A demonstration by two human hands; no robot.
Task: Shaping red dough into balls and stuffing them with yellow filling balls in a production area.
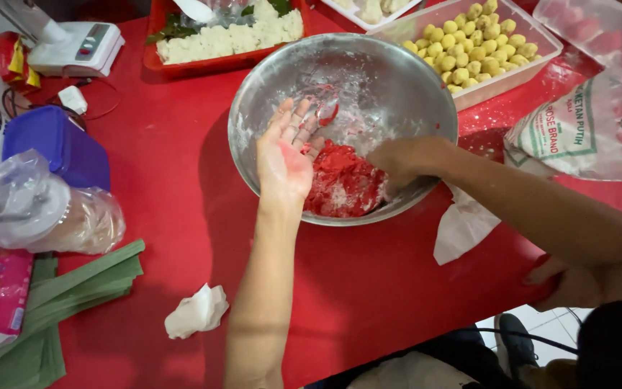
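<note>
Two hands in the steel bowl [253, 108], looks like mid-knead: left hand [283, 160] is open and flat, palm stained red, with the red dough [343, 189] just beside its heel. Right hand [400, 162] is clenched, knuckles against the dough's far edge. Next I'd guess fold and press, picking up the loose flour above the fingers.

The right hand [397, 164] is sunk fingers-first into the red dough [343, 186], so its fingertips are hidden and its grip cannot be read. At 12 o'clock the red tray [181, 68] and a white tub [368, 11] are cut by the top edge. At 2 o'clock a clear lidded box [606, 32] runs off frame, its contents a pink blur. At 9 o'clock a blue tub [59, 148] sits partly behind a crumpled plastic bag [37, 209]. At 8 o'clock green leaves [73, 288] leave the bottom edge.
</note>
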